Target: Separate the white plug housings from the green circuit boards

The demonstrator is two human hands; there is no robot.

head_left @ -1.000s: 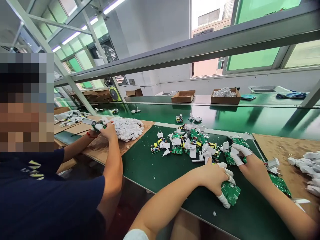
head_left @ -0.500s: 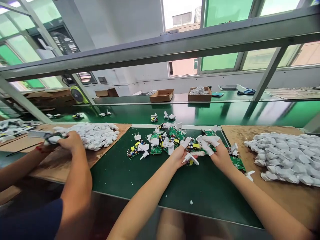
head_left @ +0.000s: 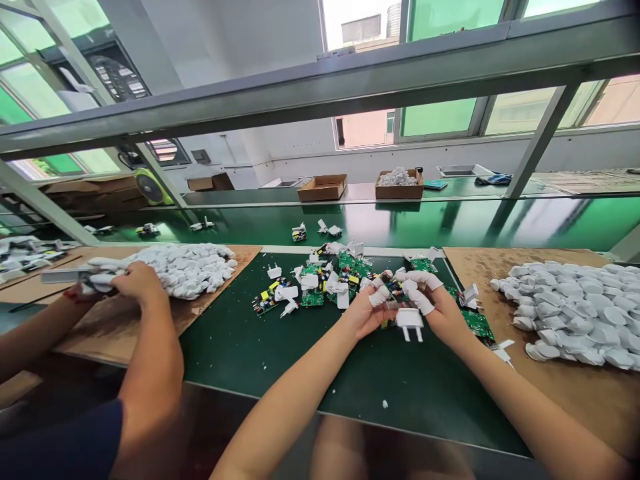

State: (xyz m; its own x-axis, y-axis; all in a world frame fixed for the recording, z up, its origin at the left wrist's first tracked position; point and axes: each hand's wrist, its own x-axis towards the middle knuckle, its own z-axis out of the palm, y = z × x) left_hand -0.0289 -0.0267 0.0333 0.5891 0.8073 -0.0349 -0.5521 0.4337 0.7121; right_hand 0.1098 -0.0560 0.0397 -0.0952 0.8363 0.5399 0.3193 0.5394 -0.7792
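Note:
My left hand (head_left: 371,311), its fingertips wrapped in white covers, is closed on a small circuit board (head_left: 395,288) with yellow and dark parts. On the same board, from the other side, my right hand (head_left: 434,300) is closed, with white-covered fingers too. A white two-pin plug (head_left: 410,320) hangs below the fingers, its pins pointing down. The fingers hide much of the board. Left of my hands lies a heap of green circuit boards (head_left: 313,298) with white plugs. Other boards (head_left: 476,325) lie beside my right wrist.
Piles of white plastic covers (head_left: 580,310) lie on cardboard at right and left. A co-worker's hands (head_left: 133,277) work at the left pile. Behind runs a green belt (head_left: 260,227) carrying a few boards. A metal rail (head_left: 300,87) crosses above; cardboard boxes (head_left: 323,189) stand farther back.
The plug between my hands has swung from lying slanted to pins down, and my hands have drawn closer on the board. Boards on the back belt have shifted left.

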